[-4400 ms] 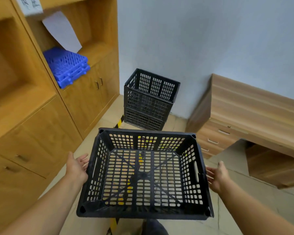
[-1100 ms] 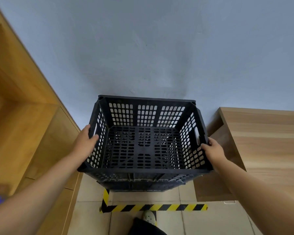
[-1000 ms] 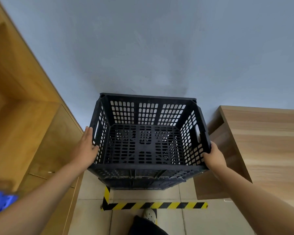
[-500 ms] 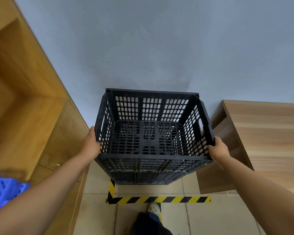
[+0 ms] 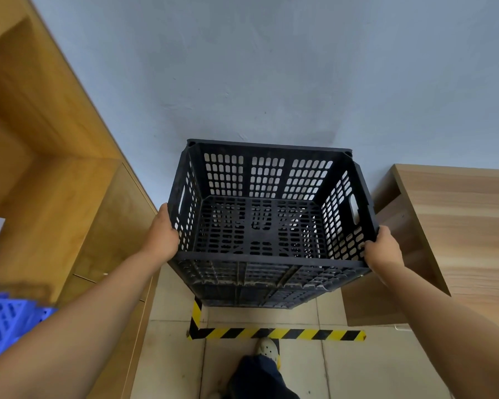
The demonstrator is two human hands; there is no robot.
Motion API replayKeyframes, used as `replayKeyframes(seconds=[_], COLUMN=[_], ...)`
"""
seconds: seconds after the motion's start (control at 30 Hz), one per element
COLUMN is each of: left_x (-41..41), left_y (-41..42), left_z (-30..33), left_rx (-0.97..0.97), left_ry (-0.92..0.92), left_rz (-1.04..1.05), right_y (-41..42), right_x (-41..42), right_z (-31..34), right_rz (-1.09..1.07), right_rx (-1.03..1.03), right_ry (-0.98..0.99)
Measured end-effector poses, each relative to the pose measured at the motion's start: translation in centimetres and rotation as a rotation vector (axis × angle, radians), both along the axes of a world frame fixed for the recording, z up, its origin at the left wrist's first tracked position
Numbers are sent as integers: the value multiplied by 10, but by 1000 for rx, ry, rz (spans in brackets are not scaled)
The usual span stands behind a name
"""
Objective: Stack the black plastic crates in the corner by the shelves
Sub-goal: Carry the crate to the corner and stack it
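- Nearest to me, my shoe (image 5: 268,347) and dark trouser leg (image 5: 260,378) stand on the tiled floor (image 5: 173,364), just short of a strip of yellow-and-black tape (image 5: 277,334) that runs left to right and turns away from me at its left end.
- At the near left edge, part of a blue plastic crate (image 5: 6,323) shows, blurred, beside the wooden shelves (image 5: 55,203).
- My left hand (image 5: 163,236) presses against the outside of the left wall of the black crate (image 5: 268,226), near its close corner; the palm lies flat on the wall, and I cannot tell whether the fingers curl under it.
- My right hand (image 5: 382,249) grips the crate's right rim at the near corner, fingers curled over the edge.
- The crate sits upright between my hands, open side up, its long axis running left to right; the handle slots are in the short left and right walls, and the long walls face me and the wall.
- Below it, the perforated sides of the lower crates (image 5: 260,289) show, lined up under it; I cannot tell whether it is fully seated on them.
- The stack stands in the corner, with the shelves to its left and a wooden desk (image 5: 450,226) to its right.
- Farthest off, the blue-grey wall (image 5: 271,67) rises just behind the crate's far rim.
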State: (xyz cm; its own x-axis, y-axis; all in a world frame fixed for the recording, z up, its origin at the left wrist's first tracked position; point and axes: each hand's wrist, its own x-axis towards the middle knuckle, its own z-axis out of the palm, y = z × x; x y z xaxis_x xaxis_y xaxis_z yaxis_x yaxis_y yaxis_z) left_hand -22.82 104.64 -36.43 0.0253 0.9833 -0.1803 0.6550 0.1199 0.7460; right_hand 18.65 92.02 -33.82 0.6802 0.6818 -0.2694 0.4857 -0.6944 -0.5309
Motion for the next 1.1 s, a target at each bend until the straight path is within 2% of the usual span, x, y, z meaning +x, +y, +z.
replayKeyframes(seconds=[0.27, 0.33, 0.4, 0.5, 0.57, 0.63, 0.9, 1.0, 1.1], left_x=[2, 4, 6, 9, 13, 15, 20, 21, 28], left_y=[-17, -20, -23, -30, -32, -32, -32, -21, 14], left_z=[-1, 3, 5, 4, 2, -1, 2, 6, 10], left_rx=[35, 37, 16, 202, 288, 314, 262, 262, 255], left_ry=[-85, -26, 202, 683, 816, 887, 949, 947, 926], left_rz=[13, 33, 9, -287, -433, -467, -454, -517, -478], right_y=[-9, -9, -6, -1, 0, 1, 3, 13, 42], right_x=[1, -2, -8, -18, -20, -17, -14, -7, 12], right_z=[-6, -3, 2, 0, -4, -8, -7, -9, -10], right_rz=[-11, -4, 47, 232, 291, 306, 406, 547, 692], right_rx=[32, 17, 11, 5, -50, -65, -132, -175, -200], right_ry=[29, -22, -176, -423, -482, -492, -569, -660, -734])
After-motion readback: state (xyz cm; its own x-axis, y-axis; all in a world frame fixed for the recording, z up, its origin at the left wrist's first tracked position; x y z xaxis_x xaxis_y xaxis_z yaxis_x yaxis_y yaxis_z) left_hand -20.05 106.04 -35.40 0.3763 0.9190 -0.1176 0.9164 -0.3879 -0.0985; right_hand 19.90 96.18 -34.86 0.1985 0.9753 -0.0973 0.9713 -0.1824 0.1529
